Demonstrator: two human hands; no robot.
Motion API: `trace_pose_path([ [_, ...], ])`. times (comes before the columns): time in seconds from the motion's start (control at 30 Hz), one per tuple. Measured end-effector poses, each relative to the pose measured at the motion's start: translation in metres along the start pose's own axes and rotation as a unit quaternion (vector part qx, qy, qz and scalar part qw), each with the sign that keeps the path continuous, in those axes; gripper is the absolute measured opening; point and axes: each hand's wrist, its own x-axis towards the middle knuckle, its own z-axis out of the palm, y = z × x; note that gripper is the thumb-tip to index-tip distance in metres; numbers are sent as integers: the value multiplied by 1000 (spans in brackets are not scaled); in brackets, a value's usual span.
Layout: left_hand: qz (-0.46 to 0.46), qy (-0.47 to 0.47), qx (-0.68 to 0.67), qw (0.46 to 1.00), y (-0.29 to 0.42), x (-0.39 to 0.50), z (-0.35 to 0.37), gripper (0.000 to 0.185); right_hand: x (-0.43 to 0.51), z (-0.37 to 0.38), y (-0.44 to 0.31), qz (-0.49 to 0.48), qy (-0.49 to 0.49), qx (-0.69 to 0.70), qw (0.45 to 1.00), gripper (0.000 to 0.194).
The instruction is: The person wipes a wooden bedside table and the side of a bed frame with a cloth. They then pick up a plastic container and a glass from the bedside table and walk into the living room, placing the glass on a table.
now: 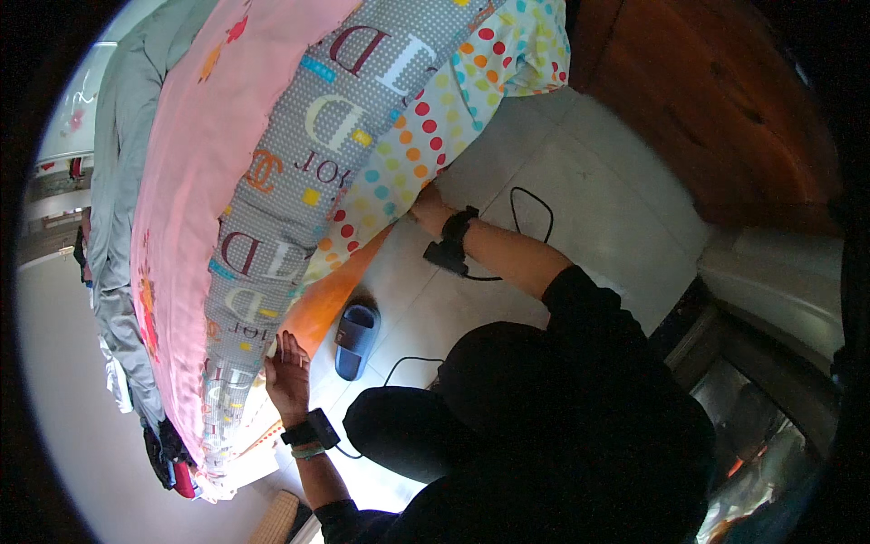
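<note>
Layered bedding hangs before me: a pink cloth with flower motifs (183,170), a grey dotted cloth printed with letters (285,183) and a white cloth with coloured dots (414,146). My right hand (431,211) reaches to the lower edge of the white dotted cloth; its fingers are mostly hidden there, so its grip cannot be told. Lower down, my left hand (289,377) is palm up beside the grey cloth's edge, fingers extended and thumb apart, holding nothing visible. Between the hands, a smooth orange surface (329,296) shows beneath the bedding. Both wrists wear black strapped devices.
A dark blue slide slipper (357,343) rests on the pale tiled floor (605,170). Black cables (533,194) loop near my arms. A reddish-brown wooden panel (700,102) stands at upper right. Grey cloth (122,224) lies beyond the pink one. My dark-clothed legs fill the lower middle.
</note>
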Motion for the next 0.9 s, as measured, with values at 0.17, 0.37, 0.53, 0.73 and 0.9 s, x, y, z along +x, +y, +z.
trace_pose_path([
  [0.17,18,-94,-70,993,24,4,-15,55,11,-5,1,32,56,25,998,39],
  [0.37,191,18,-51,980,38,-46,24,54,45,-49,32,76,12,55,996,48],
  [0.53,-57,-62,-66,994,-16,-30,28,41,9,-47,32,97,0,-22,995,48],
  [0.73,66,-24,129,989,-4,-31,44,43,4,-50,-12,100,-38,-78,991,48],
  [0.9,55,-14,198,979,0,-39,61,38,-12,-30,-76,75,-135,-191,969,48],
])
